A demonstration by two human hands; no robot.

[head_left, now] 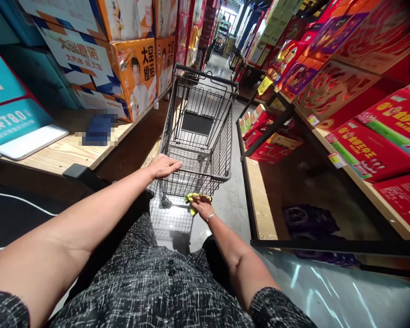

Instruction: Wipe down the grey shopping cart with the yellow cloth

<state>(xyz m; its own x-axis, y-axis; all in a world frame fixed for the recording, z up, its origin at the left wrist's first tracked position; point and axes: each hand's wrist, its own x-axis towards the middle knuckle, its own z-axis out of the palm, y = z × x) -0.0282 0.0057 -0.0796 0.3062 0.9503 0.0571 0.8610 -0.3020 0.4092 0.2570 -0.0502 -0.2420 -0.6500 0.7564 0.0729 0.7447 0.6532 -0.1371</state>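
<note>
An empty dark wire shopping cart (200,132) stands in the aisle in front of me. My left hand (164,166) rests on the near top rail of its basket, fingers curled over the bar. My right hand (202,207) is lower, pressed on a yellow cloth (193,199) against the bottom edge of the basket. A thin bracelet sits on the right wrist.
Wooden shelves run along both sides of the narrow aisle. Orange and blue cartons (133,77) are stacked on the left, red gift boxes (369,146) on the right. A dark bag (309,221) lies on the low right shelf. The glossy floor (232,200) runs on beyond the cart.
</note>
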